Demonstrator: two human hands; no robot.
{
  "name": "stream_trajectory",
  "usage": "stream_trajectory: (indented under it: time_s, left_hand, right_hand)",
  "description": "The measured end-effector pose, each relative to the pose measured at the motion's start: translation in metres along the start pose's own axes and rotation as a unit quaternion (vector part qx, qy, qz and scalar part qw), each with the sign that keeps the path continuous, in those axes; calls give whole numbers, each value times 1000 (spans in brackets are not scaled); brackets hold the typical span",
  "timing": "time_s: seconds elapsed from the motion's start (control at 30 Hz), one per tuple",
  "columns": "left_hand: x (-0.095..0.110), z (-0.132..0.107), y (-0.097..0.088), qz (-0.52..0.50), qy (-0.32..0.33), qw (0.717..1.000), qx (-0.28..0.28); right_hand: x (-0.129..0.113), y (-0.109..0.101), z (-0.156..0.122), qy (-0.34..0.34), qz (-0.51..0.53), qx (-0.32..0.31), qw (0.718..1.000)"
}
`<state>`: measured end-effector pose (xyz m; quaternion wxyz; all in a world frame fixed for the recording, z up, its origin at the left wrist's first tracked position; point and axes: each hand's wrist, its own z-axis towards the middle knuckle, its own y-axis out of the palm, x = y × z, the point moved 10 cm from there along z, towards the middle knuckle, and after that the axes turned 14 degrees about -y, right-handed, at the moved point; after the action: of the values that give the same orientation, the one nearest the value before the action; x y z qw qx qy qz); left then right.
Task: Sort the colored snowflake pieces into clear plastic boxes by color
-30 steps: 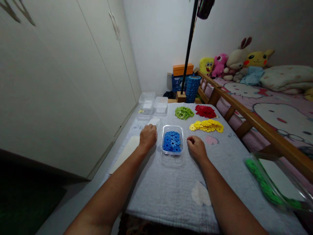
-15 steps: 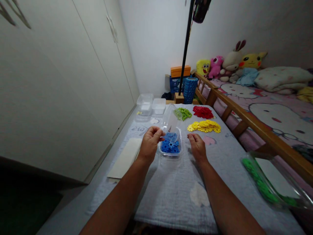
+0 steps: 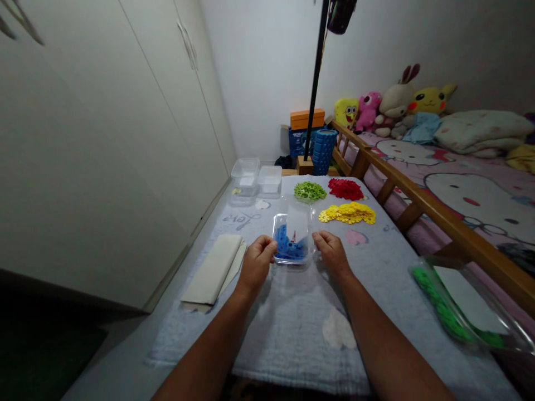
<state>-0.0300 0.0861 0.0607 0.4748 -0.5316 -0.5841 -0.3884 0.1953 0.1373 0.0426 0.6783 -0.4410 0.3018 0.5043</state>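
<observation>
A clear plastic box [image 3: 291, 260] with a hinged lid lies in the middle of the cloth-covered table, and blue flower-shaped plastic pieces [image 3: 286, 245] show inside it. The lid, carrying a white label [image 3: 297, 214], lies over the pieces; whether its edge is fully pressed down I cannot tell. At the box's left edge my left hand [image 3: 258, 260] is closed, thumb and fingers pinching the rim. My right hand [image 3: 333, 252] is closed at the right edge in the same way. The fingertips are partly hidden.
Piles of light green [image 3: 310, 191], red [image 3: 345, 189] and yellow pieces [image 3: 348, 213] lie behind the box. Clear containers [image 3: 245, 175] stand at back left, folded cream sheets [image 3: 213, 270] at left. A clear box of green pieces [image 3: 463, 306] sits at right, beside the bed rail [image 3: 401, 206].
The box's lid has swung down over the blue pieces. Both hands have moved in to the sides of the box and taken hold of its edges.
</observation>
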Motion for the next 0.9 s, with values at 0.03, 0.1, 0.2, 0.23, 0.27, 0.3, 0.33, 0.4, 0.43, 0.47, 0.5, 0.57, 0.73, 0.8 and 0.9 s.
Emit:
stream_trajectory:
  time_s: [0.03,0.1,0.2,0.23,0.27,0.3,0.33,0.4,0.43,0.47,0.5,0.57,0.73,0.8,0.9]
  left_hand:
    - [2,-1,-3,38,18,999,12]
    - [5,-4,-8,109,52,992,41]
    - [7,-7,-15,198,76,973,93]
    - [6,-7,-16,220,76,966,109]
    - [5,-7,-18,239,74,960,123]
    - [4,-6,-19,255,71,955,134]
    - [3,-5,-19,268,69,951,142]
    - [0,-4,-20,283,67,944,153]
    - [-2,-3,-20,286,67,943,156]
    - [-4,-2,-21,284,66,944,157]
    - [-6,0,-21,278,63,946,156]
    - [-12,3,-21,249,55,957,139]
    - [-36,15,-12,118,-7,993,28]
    - [-46,17,-9,68,-50,996,-3]
    - [-54,19,-5,-1,-96,995,-41]
  right_hand:
    - [1,2,-1,2,-9,-7,1000]
    - [2,5,-1,0,-27,-22,999]
    - [3,9,-2,-5,-54,-38,998]
    - [3,10,-2,-6,-63,-41,997]
    - [4,11,-2,-6,-72,-44,996]
    - [4,11,-2,-5,-80,-47,996]
    - [4,11,-2,-5,-87,-50,995]
    - [4,12,-2,-6,-93,-55,994]
    - [3,12,-2,-7,-93,-58,994]
    - [3,12,-2,-7,-94,-60,994]
    - [3,12,-2,-7,-94,-61,994]
    - [2,12,-1,-9,-94,-61,994]
    - [11,14,-3,25,-63,-63,996]
    - [18,18,-7,63,-23,-65,996]
    - [24,23,-11,100,47,-56,992]
